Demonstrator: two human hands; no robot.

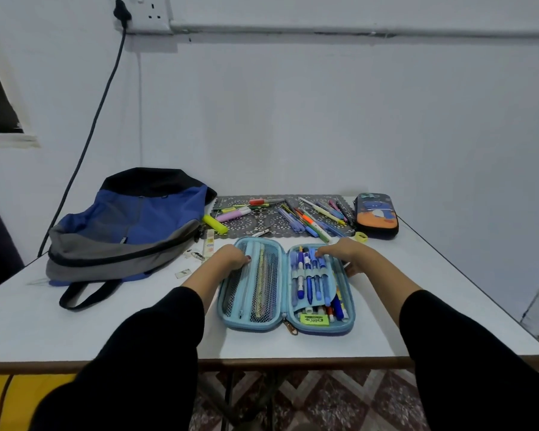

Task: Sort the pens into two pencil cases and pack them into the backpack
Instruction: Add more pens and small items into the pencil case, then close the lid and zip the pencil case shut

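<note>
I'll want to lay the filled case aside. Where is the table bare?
Widest bare patch: right of the open blue pencil case, out to the right edge of the table, in front of the dark pencil case. Another, front-left, between the backpack strap and the open case. Crowded: the pen-strewn mat and the scraps beside the backpack.

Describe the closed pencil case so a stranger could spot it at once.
On the white table, find the patterned mat strewn with pens. The closed case sits past its right end. It is dark with a blue creature on orange, unlike the open light-blue case in front.
</note>
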